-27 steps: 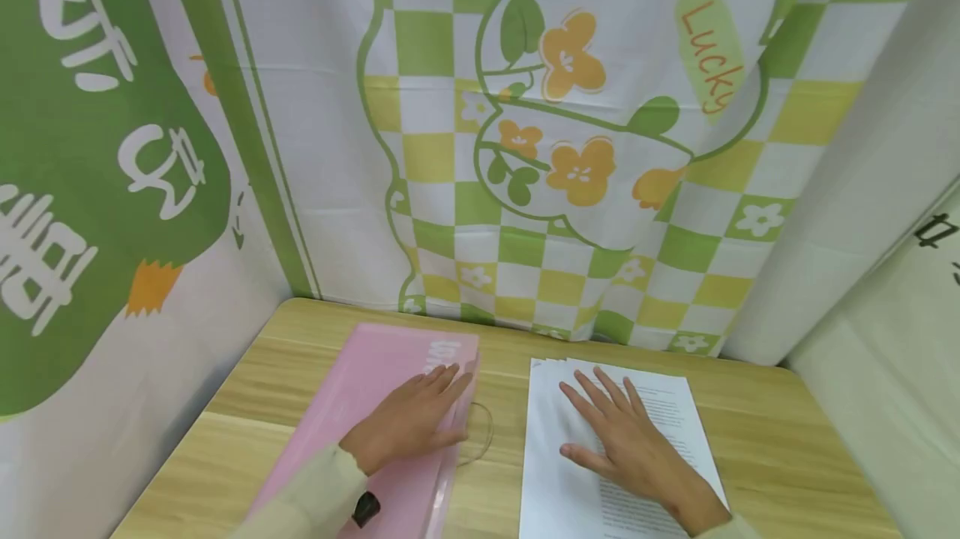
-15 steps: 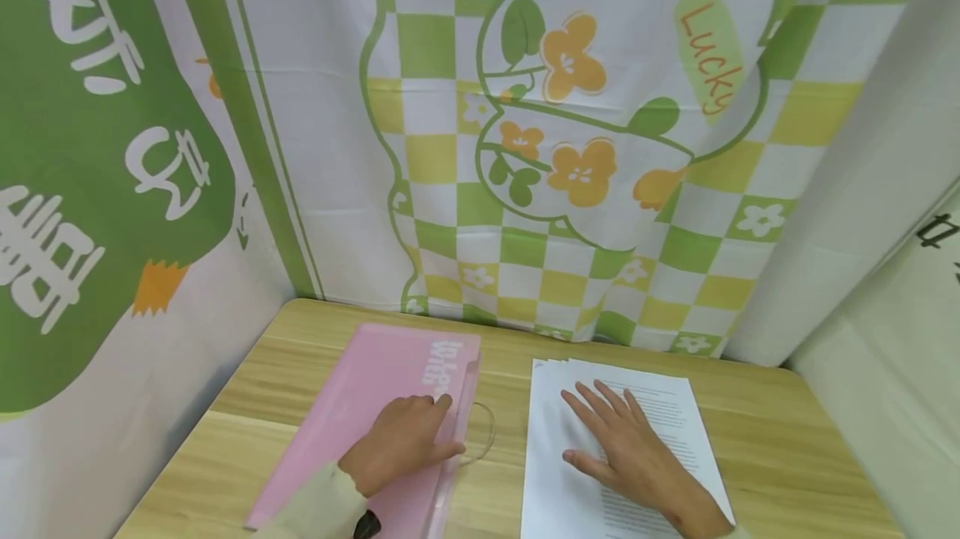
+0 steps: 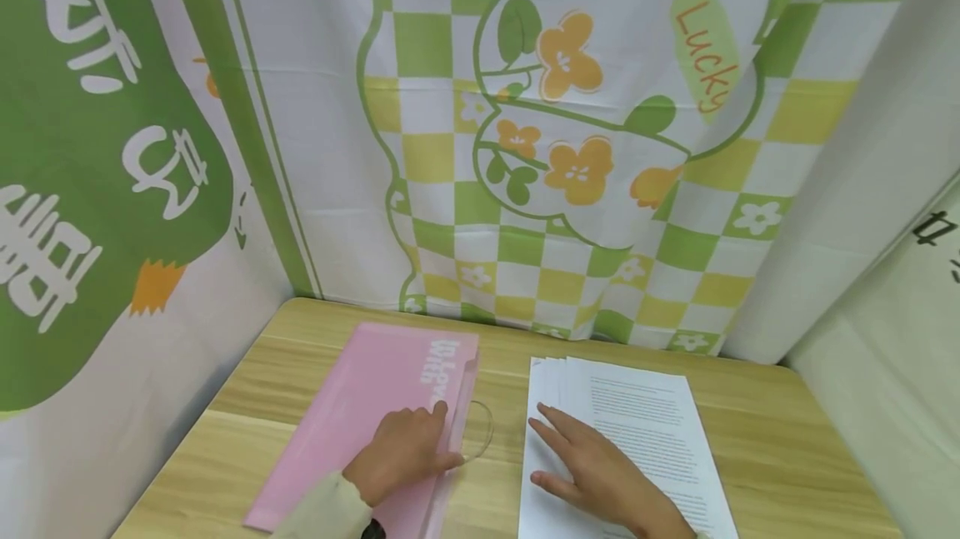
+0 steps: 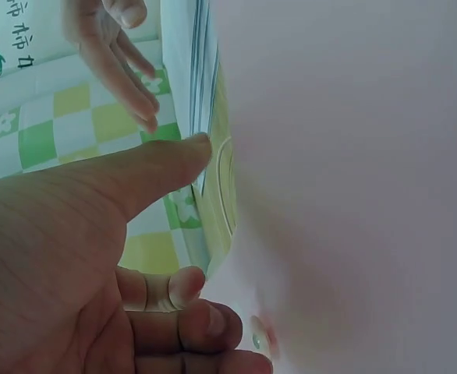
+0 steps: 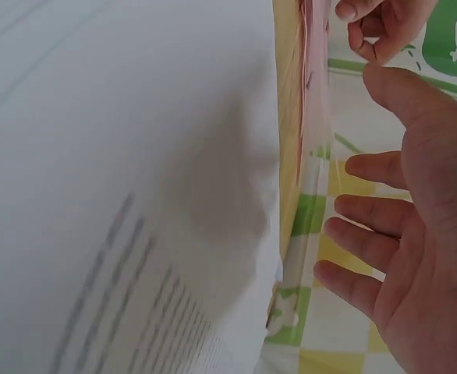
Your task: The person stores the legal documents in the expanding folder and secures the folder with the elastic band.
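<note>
A pink file folder (image 3: 360, 389) with white lettering lies on the left part of the wooden table. My left hand (image 3: 405, 447) is over its right half, thumb out to the side and the other fingers loosely bent. In the left wrist view, a gap shows between that hand (image 4: 65, 241) and the folder's surface (image 4: 353, 156), and nothing is in its grasp. Right of the folder lies a stack of printed paper sheets (image 3: 637, 406). Above the stack's left side hovers my right hand (image 3: 600, 472), fingers spread and slightly bent, holding nothing.
A thin cord loop (image 3: 489, 431) sticks out from the folder's right edge onto the wooden table (image 3: 780, 456). Behind the table hangs a green and yellow checked curtain (image 3: 525, 272). More printed cloth (image 3: 112, 189) closes off the left side.
The left hand has drawn back toward the body and its fingers have bent, uncovering the folder's lettering. The right hand has shifted left and nearer across the paper stack.
</note>
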Motion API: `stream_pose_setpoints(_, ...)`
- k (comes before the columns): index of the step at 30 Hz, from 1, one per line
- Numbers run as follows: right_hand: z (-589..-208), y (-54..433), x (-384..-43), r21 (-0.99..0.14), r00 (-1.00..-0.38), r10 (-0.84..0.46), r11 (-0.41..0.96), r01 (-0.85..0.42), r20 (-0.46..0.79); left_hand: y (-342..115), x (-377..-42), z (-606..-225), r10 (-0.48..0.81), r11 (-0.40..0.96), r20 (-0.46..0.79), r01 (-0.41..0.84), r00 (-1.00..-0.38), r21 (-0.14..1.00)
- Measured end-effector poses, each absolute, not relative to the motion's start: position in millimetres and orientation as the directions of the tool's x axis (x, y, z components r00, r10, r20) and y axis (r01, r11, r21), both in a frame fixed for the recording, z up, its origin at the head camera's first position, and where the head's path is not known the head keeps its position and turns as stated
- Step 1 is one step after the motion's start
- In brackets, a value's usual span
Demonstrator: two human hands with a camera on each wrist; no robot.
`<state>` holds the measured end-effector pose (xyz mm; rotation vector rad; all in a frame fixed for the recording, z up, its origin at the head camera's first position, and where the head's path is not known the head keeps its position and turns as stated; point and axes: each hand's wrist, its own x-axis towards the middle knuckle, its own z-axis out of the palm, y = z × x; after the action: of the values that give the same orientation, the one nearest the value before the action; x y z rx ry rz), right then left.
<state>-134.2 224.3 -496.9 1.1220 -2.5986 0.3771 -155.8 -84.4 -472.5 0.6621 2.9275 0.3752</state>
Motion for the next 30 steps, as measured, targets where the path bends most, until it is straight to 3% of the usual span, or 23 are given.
stream_pose_setpoints(9,-500,185,-136,-0.110,-0.564,-0.743,0.567,-0.816,0.360,-80,-151,-481,0.446,0.881,-0.014,0.436,-0.895,0.184)
stream_pose_setpoints(19,-506,150,-139,-0.087,-0.488,-0.804,0.490,-0.867,0.339,-81,-150,-486,0.436,0.887,-0.027,0.424,-0.900,0.185)
stream_pose_setpoints(24,-508,142,-139,-0.069,-0.505,-0.819,0.507,-0.859,0.273,-79,-149,-487,0.419,0.896,-0.015,0.410,-0.908,0.173)
stream_pose_setpoints(30,-510,136,-136,-0.133,-0.567,-0.813,0.553,-0.823,0.129,-80,-144,-489,0.419,0.901,-0.032,0.411,-0.907,0.141)
